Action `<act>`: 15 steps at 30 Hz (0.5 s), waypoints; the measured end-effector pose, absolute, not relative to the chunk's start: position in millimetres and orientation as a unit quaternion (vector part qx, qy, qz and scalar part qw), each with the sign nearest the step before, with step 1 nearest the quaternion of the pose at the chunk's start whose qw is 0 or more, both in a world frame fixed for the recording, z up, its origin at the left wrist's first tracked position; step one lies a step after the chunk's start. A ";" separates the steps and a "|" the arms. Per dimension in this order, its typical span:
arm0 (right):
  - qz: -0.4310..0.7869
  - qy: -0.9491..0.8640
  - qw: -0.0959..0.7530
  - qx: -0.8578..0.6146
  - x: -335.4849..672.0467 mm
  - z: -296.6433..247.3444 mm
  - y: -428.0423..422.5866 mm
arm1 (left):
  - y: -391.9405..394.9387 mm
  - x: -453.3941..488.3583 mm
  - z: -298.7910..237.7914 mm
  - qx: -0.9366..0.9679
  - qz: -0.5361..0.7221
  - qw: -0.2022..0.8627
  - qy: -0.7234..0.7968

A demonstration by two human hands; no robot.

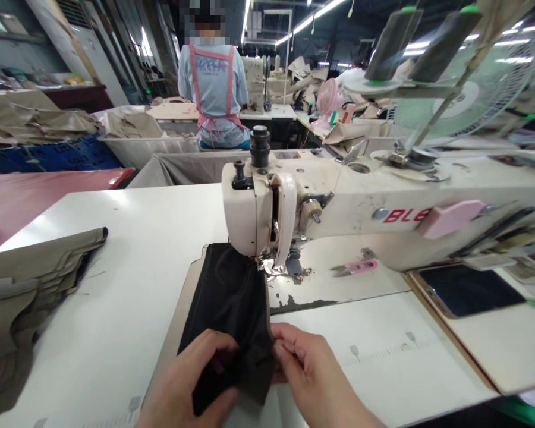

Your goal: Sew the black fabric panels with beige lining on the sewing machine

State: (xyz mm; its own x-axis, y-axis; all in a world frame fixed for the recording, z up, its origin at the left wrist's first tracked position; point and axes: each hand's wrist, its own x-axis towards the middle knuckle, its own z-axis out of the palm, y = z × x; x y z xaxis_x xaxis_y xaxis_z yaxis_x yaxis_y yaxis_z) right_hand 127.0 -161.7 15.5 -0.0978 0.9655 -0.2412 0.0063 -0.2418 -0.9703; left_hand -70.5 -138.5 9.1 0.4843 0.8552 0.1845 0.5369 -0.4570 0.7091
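Observation:
A piece of black fabric [225,297] with a beige layer [189,285] along its left side lies under the head of a white sewing machine [267,208]. Its right edge runs up to the metal presser foot [276,268]. My right hand [307,368] pinches that right edge between thumb and fingers, near the front. My left hand [191,380] rests on the near left part of the fabric, its curled fingers and thumb apart. The underside of the fabric is hidden.
Folded beige pieces [9,309] are stacked at left. Pink-handled thread snips [356,267] lie on the machine bed. A phone [470,288] is at right, below the machine arm. Thread cones [392,44] stand above. Ahead, a person [214,89] sits facing away.

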 end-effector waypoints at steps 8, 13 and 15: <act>0.601 -0.412 0.418 -0.542 119.4 18.9 -169.8 | -137.1 -67.6 49.2 0.841 0.315 0.140 0.418; 0.658 -0.363 0.412 -0.515 110.0 14.6 -194.2 | -156.0 -48.8 39.7 0.919 0.294 0.004 0.261; 0.674 -0.337 0.426 -0.500 109.1 14.1 -201.9 | -157.8 -43.8 38.0 0.916 0.311 0.005 0.254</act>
State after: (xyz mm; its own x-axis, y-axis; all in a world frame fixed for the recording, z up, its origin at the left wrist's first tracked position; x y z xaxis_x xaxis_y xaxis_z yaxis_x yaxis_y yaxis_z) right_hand 109.1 -201.9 14.1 -0.1364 0.9122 -0.3865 -0.2372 -0.4088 -0.8813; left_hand -43.8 -157.8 38.0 0.6771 0.4694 0.5667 0.4626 -0.8704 0.1682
